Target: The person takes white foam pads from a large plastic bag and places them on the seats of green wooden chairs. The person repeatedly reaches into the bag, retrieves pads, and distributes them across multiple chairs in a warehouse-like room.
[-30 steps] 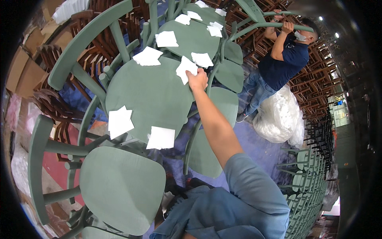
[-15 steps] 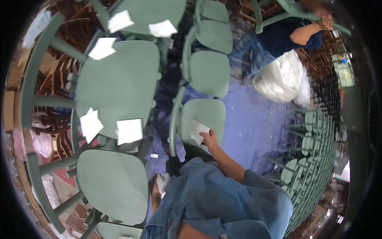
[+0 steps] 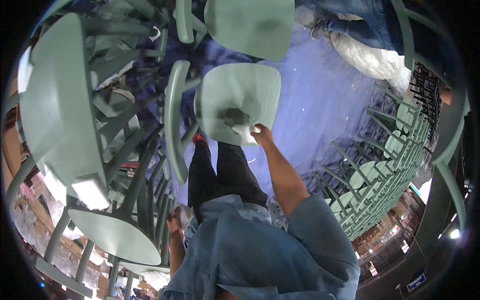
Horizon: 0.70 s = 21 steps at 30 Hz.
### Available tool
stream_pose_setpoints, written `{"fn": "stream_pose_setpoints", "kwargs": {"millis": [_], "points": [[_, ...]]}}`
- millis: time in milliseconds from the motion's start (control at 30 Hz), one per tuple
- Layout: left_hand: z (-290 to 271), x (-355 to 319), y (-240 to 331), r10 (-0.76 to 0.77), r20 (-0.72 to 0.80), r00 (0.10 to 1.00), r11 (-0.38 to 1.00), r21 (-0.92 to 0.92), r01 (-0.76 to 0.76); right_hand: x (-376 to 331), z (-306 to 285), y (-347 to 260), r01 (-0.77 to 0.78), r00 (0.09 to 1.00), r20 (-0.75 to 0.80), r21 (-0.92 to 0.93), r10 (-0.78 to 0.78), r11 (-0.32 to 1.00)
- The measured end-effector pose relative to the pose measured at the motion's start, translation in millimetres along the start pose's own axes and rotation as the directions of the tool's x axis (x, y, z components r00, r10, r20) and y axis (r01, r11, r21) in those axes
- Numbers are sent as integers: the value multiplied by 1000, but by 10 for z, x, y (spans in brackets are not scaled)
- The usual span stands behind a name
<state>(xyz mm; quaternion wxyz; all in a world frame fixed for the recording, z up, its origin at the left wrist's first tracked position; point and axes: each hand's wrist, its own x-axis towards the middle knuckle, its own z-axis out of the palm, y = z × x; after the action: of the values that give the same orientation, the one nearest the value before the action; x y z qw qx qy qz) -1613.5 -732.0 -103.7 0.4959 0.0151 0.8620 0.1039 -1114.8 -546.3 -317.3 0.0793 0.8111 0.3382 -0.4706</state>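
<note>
My right hand (image 3: 262,134) is stretched out in front of me and grips a crumpled white sheet of paper (image 3: 246,134) pressed against the seat of a pale green chair (image 3: 239,97) standing on the floor. My left hand (image 3: 174,222) hangs low by my hip next to the stacked green chairs (image 3: 125,165); whether its fingers hold anything cannot be told. My dark trousers and a red shoe (image 3: 199,138) show just below the chair seat.
Green chairs are piled at the left, with white paper sheets (image 3: 91,192) on them. Another green seat (image 3: 250,25) stands beyond. A person crouches at the top right beside a white plastic bag (image 3: 372,60). Rows of stacked green chairs (image 3: 385,175) fill the right. The floor is blue.
My view has tipped downward. My right hand came off the stacked chairs' sheets and now presses the white paper on the single chair seat in front of me.
</note>
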Motion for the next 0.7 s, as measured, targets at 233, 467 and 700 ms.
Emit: {"fn": "stream_pose_setpoints", "kwargs": {"millis": [233, 467, 700], "points": [[19, 29, -55, 15, 15, 1000, 996, 86, -16, 385, -1, -18, -98, 995, 16, 128, 96, 987], [-3, 166, -259, -88, 56, 995, 987, -128, 94, 325, -280, -959, -109, 963, -253, -59, 91, 992], [161, 200, -187, 196, -45, 980, 975, 113, -190, -365, -1356, -3465, 618, 784, -527, 608, -328, 498]]}}
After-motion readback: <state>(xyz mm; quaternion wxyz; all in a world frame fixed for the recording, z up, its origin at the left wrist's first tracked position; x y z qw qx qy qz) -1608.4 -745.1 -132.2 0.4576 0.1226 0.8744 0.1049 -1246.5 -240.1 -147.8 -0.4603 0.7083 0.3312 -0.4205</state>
